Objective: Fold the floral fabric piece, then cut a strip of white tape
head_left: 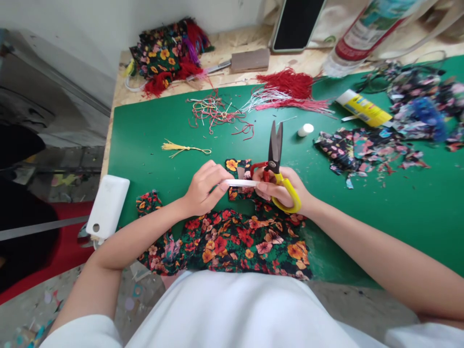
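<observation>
A thin white strip (242,183) is stretched between my two hands. My left hand (207,187) pinches its left end between thumb and fingers. The right end lies at the fingertips of my right hand (290,186), which also holds the scissors (275,166) by their red and yellow handles, blades pointing away from me and slightly apart. Under the strip is a small piece of black floral fabric (238,165), partly covered by the hands. A larger floral cloth (239,241) in red, orange and green lies bunched against my body, below both hands.
On the green mat (145,130) are a yellow tassel (184,148), loose threads (213,113), red tassels (290,87), a white cap (305,130), a yellow glue tube (364,107) and fabric scraps (369,150). A white power bank (108,205) sits at the left edge, a bottle (366,38) behind.
</observation>
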The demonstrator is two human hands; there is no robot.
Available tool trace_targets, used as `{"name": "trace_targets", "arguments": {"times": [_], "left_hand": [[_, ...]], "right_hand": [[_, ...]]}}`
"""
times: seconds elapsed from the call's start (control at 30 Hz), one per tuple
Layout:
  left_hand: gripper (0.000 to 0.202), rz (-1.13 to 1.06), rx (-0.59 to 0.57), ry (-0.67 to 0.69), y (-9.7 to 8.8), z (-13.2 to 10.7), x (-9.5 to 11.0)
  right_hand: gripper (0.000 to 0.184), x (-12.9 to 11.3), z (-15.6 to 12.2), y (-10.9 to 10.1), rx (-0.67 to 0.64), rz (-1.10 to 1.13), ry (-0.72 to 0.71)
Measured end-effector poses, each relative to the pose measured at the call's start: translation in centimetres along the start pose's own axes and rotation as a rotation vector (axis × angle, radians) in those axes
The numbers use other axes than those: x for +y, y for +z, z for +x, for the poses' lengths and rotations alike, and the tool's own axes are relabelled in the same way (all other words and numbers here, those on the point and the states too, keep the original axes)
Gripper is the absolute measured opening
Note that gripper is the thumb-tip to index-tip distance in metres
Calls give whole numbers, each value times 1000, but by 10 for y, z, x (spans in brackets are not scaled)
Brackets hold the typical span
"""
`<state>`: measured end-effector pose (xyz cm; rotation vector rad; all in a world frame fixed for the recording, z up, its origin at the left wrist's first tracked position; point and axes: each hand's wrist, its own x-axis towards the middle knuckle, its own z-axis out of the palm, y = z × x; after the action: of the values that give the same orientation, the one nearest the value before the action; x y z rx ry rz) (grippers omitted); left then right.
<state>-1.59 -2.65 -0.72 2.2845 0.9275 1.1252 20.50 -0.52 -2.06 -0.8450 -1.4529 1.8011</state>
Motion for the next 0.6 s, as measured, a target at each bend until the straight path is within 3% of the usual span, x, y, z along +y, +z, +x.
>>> {"name": "trace_targets", "arguments": {"times": [0.6], "left_hand": [[31, 1, -12, -3, 1, 0, -2]], "right_hand": [[38, 3, 0, -1, 9, 10, 2]]}}
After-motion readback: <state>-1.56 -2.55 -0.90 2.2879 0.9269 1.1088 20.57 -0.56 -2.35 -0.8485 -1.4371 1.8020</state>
